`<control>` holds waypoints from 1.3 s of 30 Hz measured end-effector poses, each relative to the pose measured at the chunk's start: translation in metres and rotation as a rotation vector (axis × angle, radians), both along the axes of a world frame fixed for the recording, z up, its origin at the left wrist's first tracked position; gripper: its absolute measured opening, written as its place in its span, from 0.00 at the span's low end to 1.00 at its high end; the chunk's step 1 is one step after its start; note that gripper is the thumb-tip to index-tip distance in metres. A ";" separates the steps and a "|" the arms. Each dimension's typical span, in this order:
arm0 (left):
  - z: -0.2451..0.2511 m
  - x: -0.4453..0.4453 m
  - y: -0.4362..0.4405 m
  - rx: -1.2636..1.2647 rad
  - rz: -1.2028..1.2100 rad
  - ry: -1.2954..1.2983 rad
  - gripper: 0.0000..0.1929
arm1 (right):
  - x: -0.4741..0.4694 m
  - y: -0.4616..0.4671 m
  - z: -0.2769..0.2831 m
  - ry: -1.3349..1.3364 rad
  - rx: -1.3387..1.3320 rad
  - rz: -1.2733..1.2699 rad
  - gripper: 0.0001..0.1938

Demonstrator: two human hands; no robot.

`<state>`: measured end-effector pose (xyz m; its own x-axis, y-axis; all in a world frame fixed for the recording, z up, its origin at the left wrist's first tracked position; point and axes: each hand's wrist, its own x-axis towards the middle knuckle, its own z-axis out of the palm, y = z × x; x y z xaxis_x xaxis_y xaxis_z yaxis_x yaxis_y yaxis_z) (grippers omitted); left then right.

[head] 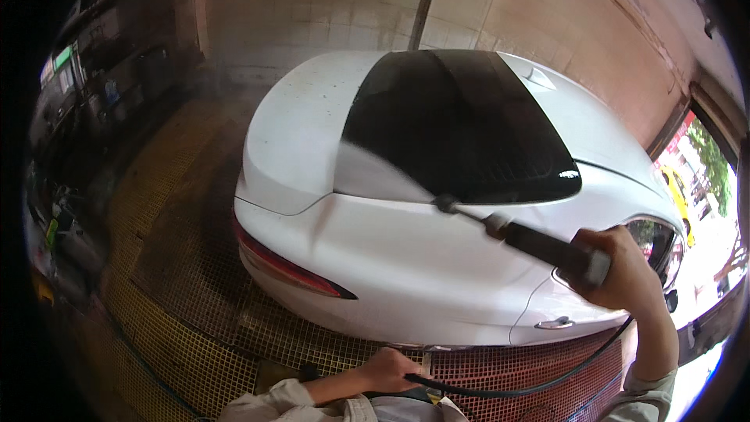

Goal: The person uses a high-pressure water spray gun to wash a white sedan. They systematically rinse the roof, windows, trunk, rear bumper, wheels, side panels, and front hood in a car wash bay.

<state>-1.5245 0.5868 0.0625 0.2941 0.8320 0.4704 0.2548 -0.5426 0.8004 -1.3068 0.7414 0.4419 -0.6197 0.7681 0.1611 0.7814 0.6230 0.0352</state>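
Note:
My right hand point(622, 269), raised at the right, grips a black pressure washer gun point(542, 244). Its nozzle point(445, 204) points left, and a fan of water spray point(384, 173) leaves it over the rear of a white car point(410, 258). The spray crosses the lower corner of the dark rear window point(451, 123) and the trunk lid point(304, 123). Low in front of my body, my left hand point(389, 370) is closed around the black hose point(498, 391), which curves up toward my right wrist. The gun's trigger is hidden by my fingers.
Yellow floor grating point(193, 357) lies at the left, red grating point(498, 369) below the car. A tiled wall point(304, 12) stands behind. Dark, cluttered equipment point(70, 228) lines the left side. Another thin hose point(146, 363) crosses the grating. Daylight enters through an opening point(703, 164) at the right.

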 end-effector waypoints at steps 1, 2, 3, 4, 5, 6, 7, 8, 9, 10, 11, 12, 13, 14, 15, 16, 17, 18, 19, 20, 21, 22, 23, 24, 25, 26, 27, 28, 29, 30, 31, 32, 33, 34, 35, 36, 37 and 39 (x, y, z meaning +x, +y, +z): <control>-0.004 -0.021 -0.007 0.066 0.087 -0.028 0.24 | -0.003 0.015 0.004 -0.008 0.044 -0.069 0.18; -0.008 -0.043 -0.015 0.035 0.163 -0.054 0.22 | -0.005 0.031 0.007 0.088 -0.001 -0.247 0.17; -0.012 -0.066 -0.026 0.003 0.231 -0.082 0.21 | -0.008 0.054 0.018 0.200 -0.105 -0.356 0.14; -0.014 -0.090 -0.034 0.001 0.300 -0.086 0.20 | -0.010 0.077 0.033 0.206 -0.101 -0.492 0.12; -0.016 -0.113 -0.040 0.008 0.376 -0.092 0.20 | -0.013 0.096 0.047 0.225 -0.117 -0.583 0.10; -0.017 -0.135 -0.046 -0.031 0.446 -0.160 0.20 | -0.018 0.111 0.058 0.237 -0.043 -0.638 0.09; -0.015 -0.157 -0.050 -0.056 0.516 -0.232 0.20 | -0.025 0.118 0.062 0.232 0.058 -0.789 0.09; -0.012 -0.181 -0.053 -0.075 0.565 -0.216 0.20 | -0.037 0.122 0.060 0.242 0.076 -0.721 0.08; -0.007 -0.204 -0.053 -0.055 0.577 -0.204 0.21 | -0.050 0.121 0.062 0.212 0.130 -0.782 0.08; 0.000 -0.230 -0.053 -0.040 0.593 -0.195 0.21 | -0.065 0.109 0.058 0.335 0.058 -0.588 0.09; 0.007 -0.258 -0.053 -0.029 0.607 -0.198 0.21 | -0.089 0.101 0.055 0.332 -0.052 -0.581 0.10; 0.016 -0.285 -0.053 0.044 0.640 -0.143 0.23 | -0.114 0.091 0.046 0.454 -0.172 -0.555 0.11; 0.025 -0.313 -0.049 0.131 0.675 -0.111 0.24 | -0.135 0.075 0.040 0.494 -0.269 -0.359 0.11; 0.034 -0.339 -0.047 0.125 0.680 -0.116 0.25 | -0.156 0.063 0.033 0.480 -0.318 -0.386 0.11; 0.044 -0.362 -0.045 0.121 0.693 -0.137 0.26 | -0.173 0.053 0.030 0.493 -0.428 -0.267 0.11; 0.052 -0.380 -0.042 0.120 0.686 -0.152 0.27 | -0.185 0.049 0.034 0.466 -0.416 -0.384 0.10; 0.060 -0.392 -0.039 0.130 0.686 -0.153 0.26 | -0.194 0.050 0.041 0.457 -0.472 -0.352 0.09; 0.066 -0.402 -0.037 0.171 0.663 -0.122 0.26 | -0.199 0.055 0.049 0.444 -0.369 -0.494 0.07; 0.071 -0.410 -0.033 0.219 0.648 -0.091 0.26 | -0.203 0.064 0.061 0.368 -0.250 -0.609 0.05; 0.073 -0.412 -0.027 0.200 0.631 -0.083 0.26 | -0.205 0.074 0.068 0.336 -0.127 -0.677 0.06; 0.074 -0.411 -0.022 0.193 0.615 -0.079 0.26 | -0.208 0.085 0.074 0.277 -0.002 -0.756 0.06; 0.073 -0.407 -0.018 0.172 0.609 -0.088 0.26 | -0.212 0.097 0.078 0.238 0.047 -0.781 0.07; 0.071 -0.403 -0.014 0.110 0.584 -0.023 0.23 | -0.219 0.105 0.079 0.159 0.101 -0.863 0.07; 0.067 -0.395 -0.009 0.114 0.559 -0.021 0.24 | -0.229 0.112 0.076 0.127 0.092 -0.888 0.07; 0.062 -0.387 -0.004 0.114 0.519 -0.046 0.24 | -0.242 0.116 0.070 0.162 0.003 -0.826 0.06; 0.056 -0.384 -0.002 0.081 0.505 -0.011 0.24 | -0.259 0.118 0.061 0.043 -0.040 -0.762 0.07; 0.049 -0.380 -0.001 0.037 0.472 0.011 0.24 | -0.278 0.117 0.049 0.092 -0.177 -0.687 0.09; 0.041 -0.376 0.004 0.092 0.438 -0.036 0.23 | -0.291 0.107 0.035 0.207 -0.257 -0.500 0.09; 0.034 -0.378 0.005 -0.022 0.413 0.038 0.22 | -0.308 0.102 0.025 0.062 -0.309 -0.398 0.09; 0.026 -0.373 0.010 0.101 0.457 -0.019 0.22 | -0.323 0.097 0.016 0.129 -0.421 -0.327 0.09; 0.019 -0.369 0.012 0.219 0.499 -0.074 0.23 | -0.335 0.096 0.013 0.034 -0.540 -0.246 0.09; 0.013 -0.373 0.016 0.178 0.486 -0.089 0.24 | -0.345 0.097 0.010 -0.007 -0.559 -0.292 0.09; 0.009 -0.376 0.018 0.133 0.479 -0.105 0.24 | -0.352 0.102 0.008 -0.023 -0.625 -0.239 0.09; 0.006 -0.375 0.018 0.084 0.477 -0.122 0.25 | -0.357 0.110 0.007 -0.025 -0.629 -0.269 0.09; 0.005 -0.375 0.018 0.124 0.526 -0.128 0.25 | -0.362 0.121 0.005 -0.034 -0.609 -0.312 0.09; 0.005 -0.374 0.017 0.162 0.574 -0.129 0.25 | -0.364 0.136 0.003 -0.034 -0.607 -0.317 0.09; 0.007 -0.373 0.015 0.202 0.616 -0.125 0.25 | -0.365 0.150 -0.001 -0.031 -0.610 -0.321 0.08; 0.015 -0.371 0.010 0.173 0.639 -0.070 0.25 | -0.373 0.190 -0.016 -0.024 -0.613 -0.306 0.08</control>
<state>-1.8952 0.5970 0.0773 -0.2681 0.7432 0.6130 0.5200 -0.4240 0.7415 -1.6796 0.9312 0.4256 -0.3582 0.8572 -0.3700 0.9288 0.2870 -0.2342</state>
